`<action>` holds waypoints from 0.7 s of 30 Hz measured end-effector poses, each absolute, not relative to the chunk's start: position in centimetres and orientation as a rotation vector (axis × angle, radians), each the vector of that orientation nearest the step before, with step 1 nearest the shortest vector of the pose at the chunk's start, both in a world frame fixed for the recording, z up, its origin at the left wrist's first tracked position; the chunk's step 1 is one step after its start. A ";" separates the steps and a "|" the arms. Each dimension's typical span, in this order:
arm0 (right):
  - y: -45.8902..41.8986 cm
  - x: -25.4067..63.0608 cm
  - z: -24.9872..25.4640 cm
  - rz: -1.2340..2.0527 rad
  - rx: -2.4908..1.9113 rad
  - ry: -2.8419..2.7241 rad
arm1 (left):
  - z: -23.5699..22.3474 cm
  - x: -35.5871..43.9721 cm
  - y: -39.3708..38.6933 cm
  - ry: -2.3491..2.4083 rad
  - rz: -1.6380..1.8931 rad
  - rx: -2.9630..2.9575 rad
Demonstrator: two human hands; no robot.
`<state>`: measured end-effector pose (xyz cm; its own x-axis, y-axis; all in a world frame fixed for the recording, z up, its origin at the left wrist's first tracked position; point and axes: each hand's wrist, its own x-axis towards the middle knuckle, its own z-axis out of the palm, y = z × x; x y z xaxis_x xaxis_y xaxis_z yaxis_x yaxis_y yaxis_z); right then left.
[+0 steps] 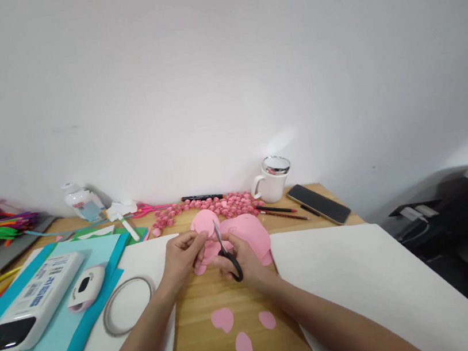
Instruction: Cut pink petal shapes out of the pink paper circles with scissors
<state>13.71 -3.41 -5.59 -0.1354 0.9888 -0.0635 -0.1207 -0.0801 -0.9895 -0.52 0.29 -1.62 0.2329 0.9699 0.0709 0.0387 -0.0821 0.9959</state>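
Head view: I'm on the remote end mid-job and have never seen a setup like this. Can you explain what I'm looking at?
There is no robot here: these are a person's bare hands, seen by a camera worn on the head, looking forward and down. This is the only view. The right hand holds scissors; the left hand appears to pinch pink paper by the blades. On the wooden table lie small pink cutouts, with curled pink pieces towards the wall, near a white mug and a phone.
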 end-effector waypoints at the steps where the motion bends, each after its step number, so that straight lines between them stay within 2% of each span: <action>1: -3.4 13.7 -5.6 1.413 -1.109 -1.179 | -1.7 -0.5 0.3 1.027 1.072 1.388; 21: -3.2 13.7 -5.9 1.448 -1.011 -1.141 | -2.3 -0.7 0.4 1.003 0.916 1.503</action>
<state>13.67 -3.19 -5.94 -0.1585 0.9869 -0.0315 -0.2002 -0.0633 -0.9777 -0.73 0.42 -2.32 0.3530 0.9349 0.0380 0.1229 -0.0866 0.9886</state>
